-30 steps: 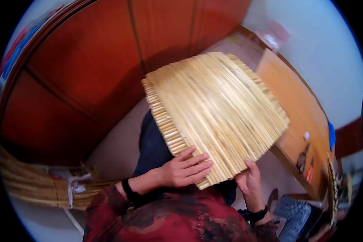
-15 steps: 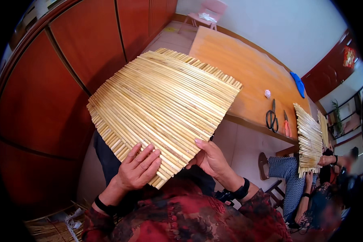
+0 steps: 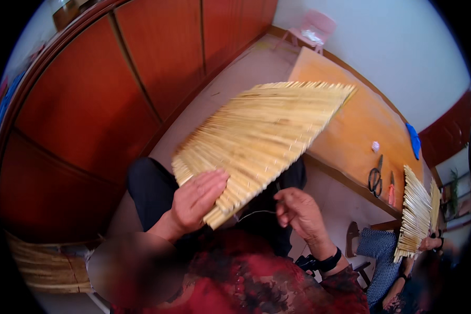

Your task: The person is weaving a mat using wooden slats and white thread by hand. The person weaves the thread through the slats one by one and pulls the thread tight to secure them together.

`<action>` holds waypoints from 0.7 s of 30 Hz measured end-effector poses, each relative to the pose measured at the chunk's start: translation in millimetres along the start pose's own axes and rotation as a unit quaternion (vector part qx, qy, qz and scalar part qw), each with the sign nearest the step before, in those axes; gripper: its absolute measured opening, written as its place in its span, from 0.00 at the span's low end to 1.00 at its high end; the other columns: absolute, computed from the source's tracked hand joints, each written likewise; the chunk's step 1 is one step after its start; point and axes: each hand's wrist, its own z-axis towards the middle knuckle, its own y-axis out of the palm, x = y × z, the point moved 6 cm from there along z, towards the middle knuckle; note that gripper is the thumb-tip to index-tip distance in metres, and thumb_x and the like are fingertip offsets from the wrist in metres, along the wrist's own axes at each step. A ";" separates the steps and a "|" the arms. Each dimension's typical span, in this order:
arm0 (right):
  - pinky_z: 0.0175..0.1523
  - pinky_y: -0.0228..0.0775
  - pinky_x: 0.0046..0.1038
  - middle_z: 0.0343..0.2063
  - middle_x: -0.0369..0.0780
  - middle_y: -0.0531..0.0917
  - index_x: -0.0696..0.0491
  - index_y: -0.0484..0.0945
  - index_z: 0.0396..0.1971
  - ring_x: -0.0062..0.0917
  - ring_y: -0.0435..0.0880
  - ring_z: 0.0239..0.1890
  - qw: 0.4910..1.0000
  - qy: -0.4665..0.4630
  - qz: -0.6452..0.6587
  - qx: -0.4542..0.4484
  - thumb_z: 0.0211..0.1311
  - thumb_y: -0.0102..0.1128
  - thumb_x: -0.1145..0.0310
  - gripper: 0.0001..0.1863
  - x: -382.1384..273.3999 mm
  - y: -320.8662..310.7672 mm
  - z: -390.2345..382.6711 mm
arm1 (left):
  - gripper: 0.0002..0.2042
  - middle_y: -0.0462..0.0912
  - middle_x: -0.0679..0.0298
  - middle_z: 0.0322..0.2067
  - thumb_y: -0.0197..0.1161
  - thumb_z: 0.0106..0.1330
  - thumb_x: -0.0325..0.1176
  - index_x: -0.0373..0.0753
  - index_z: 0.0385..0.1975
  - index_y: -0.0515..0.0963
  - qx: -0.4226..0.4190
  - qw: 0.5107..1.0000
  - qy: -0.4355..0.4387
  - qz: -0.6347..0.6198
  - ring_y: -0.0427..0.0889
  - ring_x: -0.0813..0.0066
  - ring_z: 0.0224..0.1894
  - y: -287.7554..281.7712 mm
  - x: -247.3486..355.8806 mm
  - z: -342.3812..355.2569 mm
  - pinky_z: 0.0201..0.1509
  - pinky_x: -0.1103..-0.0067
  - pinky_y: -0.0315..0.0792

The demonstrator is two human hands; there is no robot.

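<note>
The left hand (image 3: pixel 198 198) is resting palm down on the near left corner of the stalk mat (image 3: pixel 269 133), its fingers lying straight and close together; the thumb is hidden, so whether the hand is clamping the mat cannot be told. The right hand (image 3: pixel 301 213) is standing clear of the mat, just beside its near edge, and is pinching a thin pale strand (image 3: pixel 256 212) between thumb and curled fingers. The strand is running from the near edge of the mat. The two hands are staying apart. The mat is lying tilted above the dark trouser legs (image 3: pixel 147 180). To the right, the table (image 3: pixel 371 118) is carrying black-handled scissors (image 3: pixel 375 180), a red-handled tool (image 3: pixel 391 192), a small pale ball (image 3: pixel 376 147) and a blue item (image 3: pixel 413 140). Beyond these, a second person (image 3: pixel 378 257) is holding another mat (image 3: pixel 414 214). At left, a red-brown cabinet (image 3: pixel 157 57) is lining the floor.
</note>
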 end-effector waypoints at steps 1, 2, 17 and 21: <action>0.23 0.67 0.18 0.20 0.39 0.78 0.59 0.76 0.36 0.18 0.74 0.19 1.000 -0.006 -0.006 0.011 0.65 0.52 0.67 0.10 -0.9 -3.4 -0.4 | 0.17 0.79 0.47 0.42 0.60 0.53 0.23 0.26 0.44 0.72 0.038 0.999 -0.027 -0.014 0.80 0.52 0.44 -0.7 -2.3 -1.1 0.48 0.67 0.74; 0.22 0.67 0.18 0.20 0.39 0.77 0.59 0.75 0.36 0.17 0.73 0.19 1.000 -0.019 -0.021 0.004 0.65 0.51 0.68 0.10 -1.0 -4.4 -1.0 | 0.17 0.79 0.47 0.43 0.61 0.53 0.23 0.26 0.44 0.72 0.060 0.996 -0.062 -0.022 0.80 0.52 0.44 0.5 -7.9 -8.4 0.47 0.68 0.75; 0.30 0.67 0.15 0.26 0.37 0.79 0.60 0.78 0.35 0.14 0.76 0.25 0.948 -0.131 -0.283 -0.061 0.60 0.56 0.74 0.06 -49.3 87.6 41.9 | 0.13 0.80 0.64 0.35 0.57 0.64 0.27 0.31 0.47 0.72 0.218 0.887 -0.380 -0.146 0.75 0.85 0.36 -29.8 -53.0 -51.0 0.42 0.85 0.70; 0.34 0.69 0.20 0.29 0.40 0.81 0.59 0.78 0.36 0.21 0.79 0.29 0.895 -0.187 -0.391 -0.107 0.59 0.56 0.75 0.07 -35.0 118.0 73.9 | 0.12 0.79 0.67 0.38 0.54 0.67 0.29 0.30 0.47 0.72 0.265 0.820 -0.439 -0.256 0.73 0.85 0.39 -20.6 -66.2 -59.2 0.44 0.86 0.68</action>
